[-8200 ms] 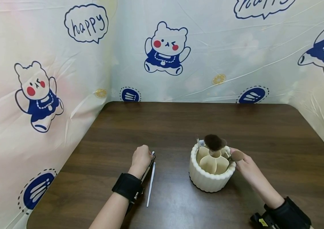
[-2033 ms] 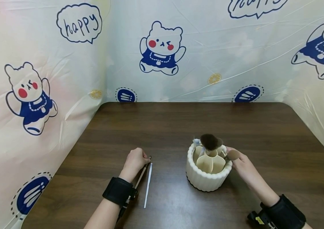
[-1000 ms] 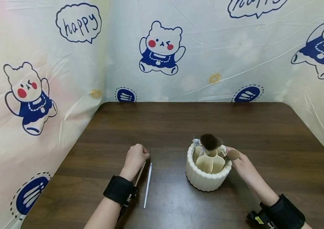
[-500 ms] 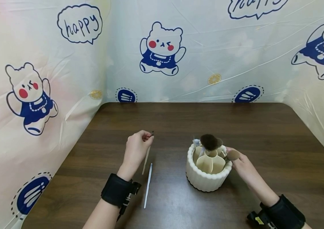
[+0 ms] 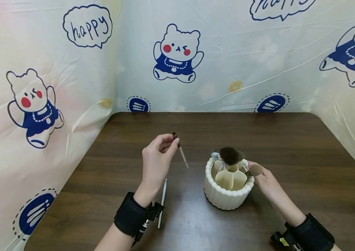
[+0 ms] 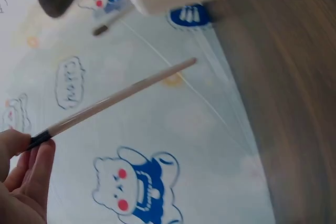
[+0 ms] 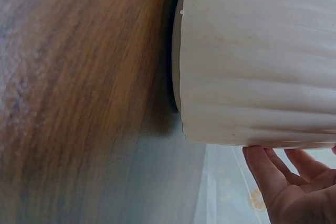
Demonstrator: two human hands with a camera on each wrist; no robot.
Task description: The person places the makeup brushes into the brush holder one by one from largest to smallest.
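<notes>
My left hand (image 5: 156, 160) is raised above the table, left of the holder. Thumb and fingertips pinch a thin makeup brush (image 5: 182, 155) near its dark end; the pale handle (image 6: 121, 96) slants down and right toward the holder. A ribbed cream brush holder (image 5: 224, 198) with petal-shaped compartments stands upright on the table. My right hand (image 5: 268, 179) rests against its right side, fingertips (image 7: 257, 153) touching the wall. Inside stand a large dark fluffy brush (image 5: 230, 156), a tan-headed brush (image 5: 255, 170) leaning over the right rim, and a pale blue brush (image 5: 215, 156) at the back left.
On the table (image 5: 190, 226), a slim pale blue stick (image 5: 164, 193) lies partly behind the left wrist's black strap (image 5: 131, 215). A sheet (image 5: 221, 69) printed with cartoon bears hangs along the table's back and sides.
My left hand has lifted the thin brush off the table and moved up and right, swinging its handle toward the holder. Since the oldest frame, a pale blue handle has appeared inside the holder.
</notes>
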